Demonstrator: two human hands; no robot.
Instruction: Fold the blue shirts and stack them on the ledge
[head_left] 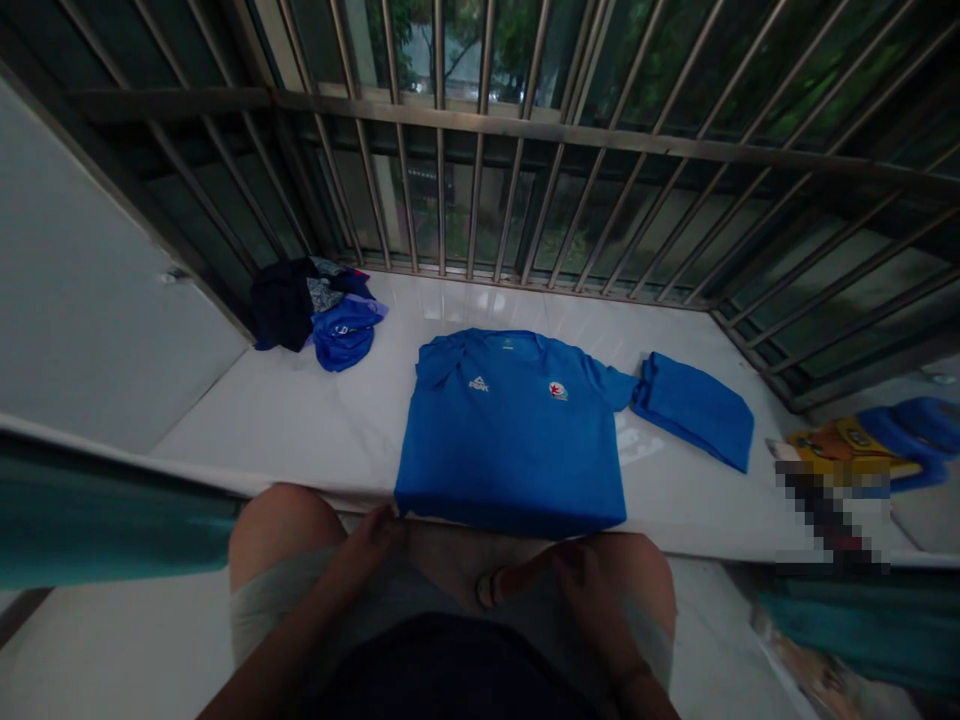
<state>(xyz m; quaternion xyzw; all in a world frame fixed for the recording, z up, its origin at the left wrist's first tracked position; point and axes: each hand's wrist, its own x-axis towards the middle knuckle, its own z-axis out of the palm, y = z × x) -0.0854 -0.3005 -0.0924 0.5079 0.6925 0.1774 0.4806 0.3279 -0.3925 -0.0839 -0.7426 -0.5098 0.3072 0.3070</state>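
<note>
A blue short-sleeved T-shirt [510, 440] lies spread face up on the white ledge, its collar toward the window and its lower edge at the ledge's front. White lettering and a small round emblem mark its chest. At the shirt's front left corner, my left hand [373, 538] is closed, its fingertips against the cloth. My right hand [585, 575] is curled just below the shirt's front edge, beside my right knee. Dim light hides what its fingers hold, if anything. A folded blue garment [694, 410] lies right of the shirt, near its sleeve.
A heap of dark and blue clothes [319, 310] sits at the ledge's back left. Metal window bars [517, 125] rise behind the white ledge [315, 420]. A yellow and blue item [862, 440] stands at the right end. Teal curtains [112, 515] hang below the ledge.
</note>
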